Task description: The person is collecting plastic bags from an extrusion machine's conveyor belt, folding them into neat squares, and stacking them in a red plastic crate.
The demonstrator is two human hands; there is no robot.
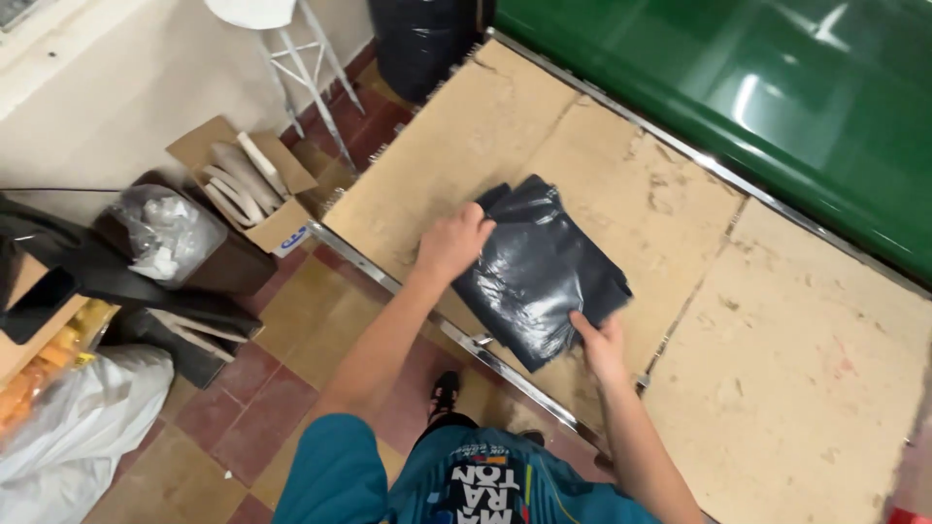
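A stack of folded black plastic bags (539,267) lies on a worn tan cardboard-covered table (777,359). My left hand (451,243) rests on the stack's left edge, fingers curled against it. At the stack's near corner, my right hand (600,344) pinches the plastic between thumb and fingers. Both forearms reach in from the bottom of the view.
A glossy green surface (757,87) borders the table's far side. On the tiled floor at left stand an open cardboard box (248,184), a clear bag of scraps (165,233), a white sack (78,427) and a white stool (291,49). A black bin (422,44) stands behind.
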